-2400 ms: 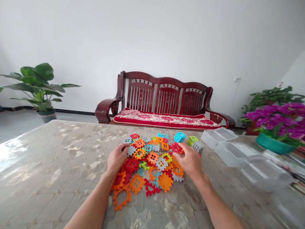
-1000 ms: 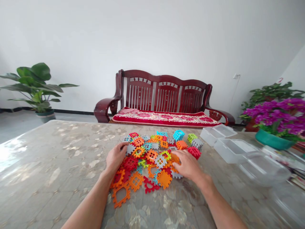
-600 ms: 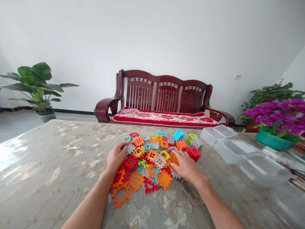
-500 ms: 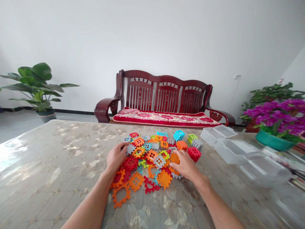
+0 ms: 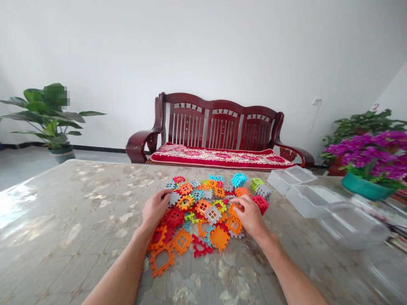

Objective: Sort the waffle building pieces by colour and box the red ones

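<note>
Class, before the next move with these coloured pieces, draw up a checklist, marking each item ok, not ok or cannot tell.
1. Left hand and right hand both in view: ok.
2. Pieces in the pile free of overlaps: not ok.
3. Orange stack fully visible: not ok, partly hidden by the right hand.
4. Blue stack away from both hands: ok.
5. Right hand free of any piece: cannot tell.

Patterned tbl (image 5: 79, 228) w/ multicol. toothed pcs (image 5: 175, 217) heaped mid, stacks (image 5: 238, 180) nr them, clear boxes (image 5: 302, 203) & teal flower bowl (image 5: 362, 186) on R
</note>
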Tool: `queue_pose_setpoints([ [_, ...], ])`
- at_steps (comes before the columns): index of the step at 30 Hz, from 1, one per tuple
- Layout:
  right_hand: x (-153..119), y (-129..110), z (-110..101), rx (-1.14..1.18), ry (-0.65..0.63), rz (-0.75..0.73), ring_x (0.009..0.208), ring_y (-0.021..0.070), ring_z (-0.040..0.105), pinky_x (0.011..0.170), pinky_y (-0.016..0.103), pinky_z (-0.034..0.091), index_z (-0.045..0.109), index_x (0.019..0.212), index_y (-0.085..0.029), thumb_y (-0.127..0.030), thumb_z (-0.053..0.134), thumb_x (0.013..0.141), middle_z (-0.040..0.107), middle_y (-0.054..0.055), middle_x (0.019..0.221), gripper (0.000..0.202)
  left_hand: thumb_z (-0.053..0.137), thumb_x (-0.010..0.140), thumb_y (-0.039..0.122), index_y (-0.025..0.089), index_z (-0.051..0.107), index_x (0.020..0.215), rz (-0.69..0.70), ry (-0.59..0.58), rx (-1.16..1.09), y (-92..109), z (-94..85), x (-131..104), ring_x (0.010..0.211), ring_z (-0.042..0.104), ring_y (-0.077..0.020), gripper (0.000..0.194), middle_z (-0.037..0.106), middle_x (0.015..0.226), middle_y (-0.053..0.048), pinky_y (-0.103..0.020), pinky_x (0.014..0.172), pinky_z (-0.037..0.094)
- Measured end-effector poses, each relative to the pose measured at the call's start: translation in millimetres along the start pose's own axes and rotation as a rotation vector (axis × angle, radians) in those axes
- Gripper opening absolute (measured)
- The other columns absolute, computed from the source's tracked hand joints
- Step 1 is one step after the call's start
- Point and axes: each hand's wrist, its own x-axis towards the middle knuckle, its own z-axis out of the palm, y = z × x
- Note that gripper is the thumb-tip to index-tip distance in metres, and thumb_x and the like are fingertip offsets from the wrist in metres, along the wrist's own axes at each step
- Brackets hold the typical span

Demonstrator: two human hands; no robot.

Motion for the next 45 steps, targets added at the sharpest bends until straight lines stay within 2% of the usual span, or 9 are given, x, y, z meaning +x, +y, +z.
queue_pose_setpoints([
  [6, -4, -13, 6, 0.054, 0.093, -0.131, 0.086, 0.0183, 0.060, 0.081, 0.031, 0.049, 0.065, 0.084, -0.023, -0.014, 0.052, 0.081, 0.063, 0.004, 0.087, 0.016, 0.043, 0.087, 0.035, 0.028, 0.068, 0.111, 0.016, 0.007, 0.005, 0, 0.0, 0, 0.101, 0.065, -0.0205, 0.035, 0.071, 0.114, 0.001, -0.025, 0.082, 0.049],
  [9, -7, -12, 12, 0.080, 0.036, -0.148, 0.084, 0.0174, 0.061, 0.078, 0.029, 0.049, 0.063, 0.083, -0.023, -0.009, 0.053, 0.078, 0.063, 0.002, 0.086, 0.019, 0.043, 0.087, 0.034, 0.028, 0.069, 0.110, 0.009, 0.001, 0.004, 1, -0.6, 0, 0.102, 0.065, -0.0207, 0.035, 0.071, 0.115, 0.000, -0.026, 0.083, 0.049],
  [15, -11, -9, 12, -0.085, -0.165, -0.245, 0.087, 0.0146, 0.060, 0.077, 0.024, 0.045, 0.064, 0.093, -0.025, 0.006, 0.041, 0.066, 0.062, 0.000, 0.091, 0.047, 0.043, 0.086, 0.034, 0.028, 0.068, 0.111, -0.005, -0.016, -0.002, 4, -2.8, -2, 0.103, 0.065, -0.0216, 0.036, 0.071, 0.115, 0.000, -0.028, 0.084, 0.049],
  [18, -12, -10, 11, -0.161, -0.182, -0.242, 0.087, 0.0149, 0.058, 0.076, 0.023, 0.042, 0.060, 0.081, -0.024, 0.007, 0.040, 0.062, 0.060, 0.000, 0.086, 0.042, 0.042, 0.087, 0.035, 0.028, 0.068, 0.112, -0.012, -0.024, -0.003, 5, -3.3, -2, 0.103, 0.065, -0.0217, 0.037, 0.070, 0.116, 0.000, -0.028, 0.084, 0.049],
  [22, -12, -11, 10, -0.259, -0.151, -0.176, 0.085, 0.0167, 0.057, 0.076, 0.025, 0.041, 0.054, 0.080, -0.023, 0.006, 0.041, 0.060, 0.061, 0.001, 0.084, 0.038, 0.042, 0.087, 0.035, 0.028, 0.068, 0.111, -0.015, -0.018, -0.001, 5, -3.3, -3, 0.102, 0.065, -0.0216, 0.037, 0.071, 0.115, 0.000, -0.027, 0.083, 0.049],
  [26, -13, -7, 14, -0.300, -0.144, -0.109, 0.084, 0.0169, 0.061, 0.075, 0.025, 0.042, 0.051, 0.084, -0.023, 0.006, 0.041, 0.064, 0.064, 0.001, 0.085, 0.037, 0.042, 0.087, 0.035, 0.028, 0.068, 0.111, -0.010, -0.015, -0.004, 5, -3.3, -2, 0.102, 0.065, -0.0214, 0.036, 0.071, 0.114, 0.000, -0.027, 0.082, 0.049],
  [31, -12, 6, 20, -0.318, -0.059, -0.053, 0.080, 0.0167, 0.064, 0.070, 0.025, 0.044, 0.051, 0.090, -0.021, 0.002, 0.041, 0.074, 0.067, 0.002, 0.087, 0.030, 0.042, 0.087, 0.035, 0.027, 0.068, 0.112, -0.013, -0.026, -0.004, 6, -3.9, -2, 0.103, 0.064, -0.0213, 0.037, 0.070, 0.116, 0.000, -0.027, 0.083, 0.048],
  [39, -10, 9, 18, -0.243, 0.082, -0.181, 0.092, 0.0184, 0.062, 0.082, 0.029, 0.047, 0.053, 0.097, -0.022, 0.000, 0.046, 0.078, 0.065, 0.004, 0.095, 0.029, 0.043, 0.087, 0.034, 0.027, 0.068, 0.110, -0.007, -0.024, -0.018, 3, -1.8, -1, 0.104, 0.065, -0.0204, 0.036, 0.070, 0.116, 0.000, -0.026, 0.084, 0.048],
  [45, -10, 4, 18, -0.347, 0.039, -0.204, 0.084, 0.0178, 0.060, 0.077, 0.027, 0.045, 0.054, 0.084, -0.022, -0.004, 0.048, 0.083, 0.061, 0.003, 0.086, 0.019, 0.042, 0.087, 0.035, 0.027, 0.067, 0.112, -0.023, -0.040, -0.007, 4, -2.4, -1, 0.104, 0.064, -0.0209, 0.037, 0.070, 0.117, 0.000, -0.027, 0.084, 0.047],
])
